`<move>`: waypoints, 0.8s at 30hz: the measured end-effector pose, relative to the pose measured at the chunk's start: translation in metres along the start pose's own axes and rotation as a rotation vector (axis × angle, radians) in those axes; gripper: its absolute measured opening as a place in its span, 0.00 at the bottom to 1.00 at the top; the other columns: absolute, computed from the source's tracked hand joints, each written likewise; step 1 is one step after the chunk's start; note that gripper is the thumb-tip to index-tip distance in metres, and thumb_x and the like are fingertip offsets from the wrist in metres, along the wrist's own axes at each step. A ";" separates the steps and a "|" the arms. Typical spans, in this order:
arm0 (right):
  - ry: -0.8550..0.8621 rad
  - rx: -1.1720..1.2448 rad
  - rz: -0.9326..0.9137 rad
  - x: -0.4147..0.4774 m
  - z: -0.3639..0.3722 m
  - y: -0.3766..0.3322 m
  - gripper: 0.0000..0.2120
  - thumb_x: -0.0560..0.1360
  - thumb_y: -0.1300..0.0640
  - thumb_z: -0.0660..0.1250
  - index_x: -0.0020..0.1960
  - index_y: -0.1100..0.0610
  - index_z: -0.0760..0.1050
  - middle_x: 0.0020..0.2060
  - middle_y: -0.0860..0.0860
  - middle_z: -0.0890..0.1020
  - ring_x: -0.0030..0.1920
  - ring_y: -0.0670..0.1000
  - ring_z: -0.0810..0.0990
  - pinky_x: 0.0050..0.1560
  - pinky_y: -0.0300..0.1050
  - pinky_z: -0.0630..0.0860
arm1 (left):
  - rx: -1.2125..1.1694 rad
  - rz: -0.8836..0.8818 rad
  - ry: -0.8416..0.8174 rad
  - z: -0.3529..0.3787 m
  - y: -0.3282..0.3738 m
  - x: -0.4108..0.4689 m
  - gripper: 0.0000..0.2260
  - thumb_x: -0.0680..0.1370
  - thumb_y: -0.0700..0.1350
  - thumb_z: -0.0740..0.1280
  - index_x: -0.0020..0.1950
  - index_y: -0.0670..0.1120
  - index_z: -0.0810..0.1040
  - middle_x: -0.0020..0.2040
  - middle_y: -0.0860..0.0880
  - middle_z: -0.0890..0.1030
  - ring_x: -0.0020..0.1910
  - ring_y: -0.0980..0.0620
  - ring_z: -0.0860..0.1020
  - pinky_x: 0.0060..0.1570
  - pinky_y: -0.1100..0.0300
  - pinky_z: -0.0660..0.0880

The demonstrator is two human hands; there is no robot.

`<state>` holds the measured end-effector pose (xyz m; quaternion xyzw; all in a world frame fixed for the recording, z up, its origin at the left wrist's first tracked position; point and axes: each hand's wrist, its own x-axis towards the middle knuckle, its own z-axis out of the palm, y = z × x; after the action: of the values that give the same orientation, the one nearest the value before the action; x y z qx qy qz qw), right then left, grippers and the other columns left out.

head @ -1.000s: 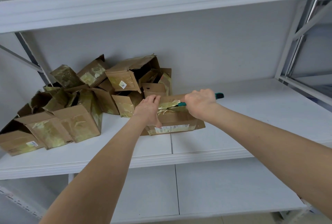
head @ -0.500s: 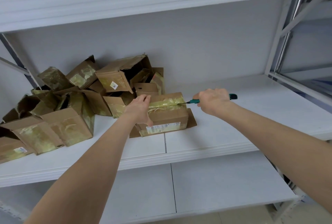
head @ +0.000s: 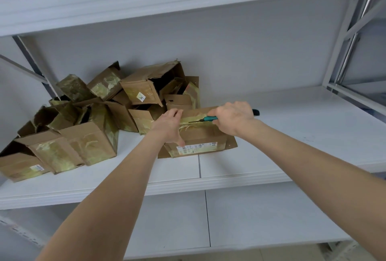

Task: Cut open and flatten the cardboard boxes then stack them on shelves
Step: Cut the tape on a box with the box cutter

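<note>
Early stage: left hand (head: 170, 127) braces box (head: 200, 135), right hand (head: 234, 117) grips knife (head: 205, 119) slitting tape; pile (head: 83, 118) uncut.

The white middle shelf (head: 292, 135) is made of panels that meet at a thin seam (head: 199, 166). On its left half sits a heap of cardboard boxes (head: 87, 127), torn open and streaked with tape, leaning on one another. Just right of the heap, near the front edge, a taped box (head: 200, 137) lies with a printed label on its front face, and a flat cardboard flap (head: 231, 144) shows beneath it.
</note>
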<state>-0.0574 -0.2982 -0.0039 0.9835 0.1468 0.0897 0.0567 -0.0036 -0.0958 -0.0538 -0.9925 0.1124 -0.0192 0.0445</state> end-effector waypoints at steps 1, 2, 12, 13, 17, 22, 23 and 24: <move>-0.012 -0.005 -0.003 0.002 0.001 -0.003 0.13 0.83 0.48 0.56 0.65 0.39 0.73 0.52 0.50 0.80 0.51 0.55 0.78 0.42 0.45 0.67 | -0.002 0.002 0.002 0.001 0.000 0.000 0.55 0.65 0.58 0.78 0.80 0.46 0.48 0.77 0.48 0.55 0.76 0.48 0.56 0.69 0.53 0.66; -0.024 -0.010 -0.004 0.004 0.002 -0.006 0.14 0.83 0.48 0.57 0.65 0.40 0.73 0.51 0.50 0.80 0.51 0.55 0.78 0.42 0.45 0.67 | -0.004 0.002 0.003 0.001 0.000 0.000 0.55 0.65 0.58 0.78 0.80 0.46 0.48 0.77 0.48 0.55 0.76 0.48 0.56 0.69 0.53 0.66; -0.060 -0.130 0.001 0.018 0.006 -0.015 0.14 0.82 0.54 0.59 0.65 0.43 0.73 0.41 0.50 0.73 0.42 0.53 0.72 0.39 0.45 0.66 | -0.020 -0.004 0.003 0.003 -0.001 0.003 0.54 0.65 0.58 0.78 0.80 0.47 0.47 0.78 0.48 0.54 0.76 0.47 0.56 0.70 0.53 0.66; -0.063 -0.143 0.006 0.019 0.007 -0.015 0.14 0.82 0.55 0.59 0.65 0.43 0.73 0.41 0.50 0.73 0.41 0.53 0.72 0.39 0.45 0.66 | -0.019 0.000 0.000 0.003 -0.001 0.003 0.54 0.65 0.58 0.78 0.80 0.47 0.47 0.78 0.48 0.54 0.76 0.47 0.56 0.70 0.53 0.66; -0.060 -0.168 0.031 0.020 0.009 -0.010 0.12 0.81 0.56 0.60 0.61 0.45 0.74 0.41 0.50 0.75 0.41 0.54 0.73 0.40 0.45 0.67 | -0.029 0.008 -0.009 0.003 -0.002 0.004 0.54 0.65 0.57 0.78 0.80 0.47 0.47 0.78 0.48 0.54 0.76 0.48 0.56 0.70 0.52 0.66; -0.044 -0.162 0.042 0.021 0.011 -0.007 0.12 0.81 0.56 0.60 0.61 0.44 0.74 0.41 0.49 0.74 0.42 0.54 0.73 0.39 0.45 0.67 | -0.044 0.009 -0.014 0.003 -0.002 0.005 0.54 0.66 0.57 0.78 0.79 0.47 0.47 0.78 0.48 0.53 0.76 0.47 0.55 0.70 0.52 0.66; -0.044 -0.166 0.045 0.020 0.009 -0.003 0.12 0.81 0.56 0.60 0.61 0.45 0.74 0.41 0.50 0.75 0.43 0.54 0.74 0.40 0.45 0.67 | -0.049 0.010 -0.016 0.004 -0.003 0.005 0.53 0.66 0.56 0.78 0.79 0.47 0.47 0.78 0.48 0.53 0.76 0.47 0.55 0.70 0.52 0.65; -0.053 -0.173 0.052 0.018 0.008 0.003 0.12 0.81 0.57 0.60 0.61 0.45 0.74 0.43 0.50 0.76 0.45 0.54 0.76 0.40 0.44 0.67 | -0.055 0.009 -0.022 0.004 -0.004 0.005 0.53 0.66 0.56 0.78 0.79 0.47 0.47 0.78 0.48 0.53 0.76 0.47 0.55 0.71 0.52 0.64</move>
<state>-0.0375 -0.2966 -0.0082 0.9804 0.1114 0.0775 0.1429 0.0029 -0.0925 -0.0574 -0.9929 0.1171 -0.0047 0.0184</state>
